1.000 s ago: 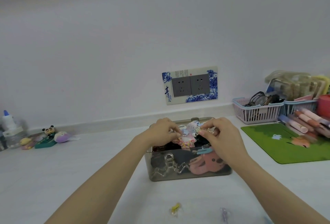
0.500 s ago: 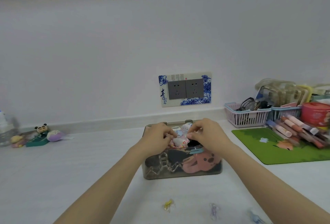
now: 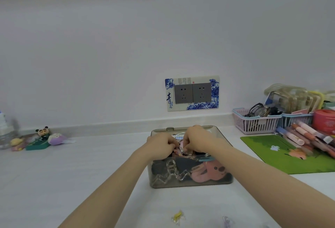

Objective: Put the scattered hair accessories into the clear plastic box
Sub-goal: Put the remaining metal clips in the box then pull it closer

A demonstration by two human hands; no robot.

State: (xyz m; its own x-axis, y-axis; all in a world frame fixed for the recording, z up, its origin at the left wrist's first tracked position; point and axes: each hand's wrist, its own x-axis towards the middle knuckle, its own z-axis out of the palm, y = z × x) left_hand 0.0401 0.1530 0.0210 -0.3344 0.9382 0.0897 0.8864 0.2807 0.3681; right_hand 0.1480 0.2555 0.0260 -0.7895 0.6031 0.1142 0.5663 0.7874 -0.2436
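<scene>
Writing: the blue-and-white socket surround [image 3: 192,92] on the wall carries a large dark-blue 青 at its left; the smaller characters below it and the fine print along its top are too small to read
Clear plastic box [image 3: 190,182]: stands open on the white counter [image 3: 90,164], already holding a pink animal-shaped clip [image 3: 210,171], clear claw clips [image 3: 170,171] and dark pieces
Left hand [image 3: 161,145]: over the box, fingers curled, pinching a small pastel accessory [image 3: 178,150]
Right hand [image 3: 197,139]: just beside the left, fingers curled on the same small piece
Loose pieces: a yellow clip [image 3: 178,216] and a pale purple clip [image 3: 226,221] lie on the counter in front of the box
Change: a second ago both hands worked higher above the rim; now they sit lower in the box and closer together, and the view has tipped up slightly
</scene>
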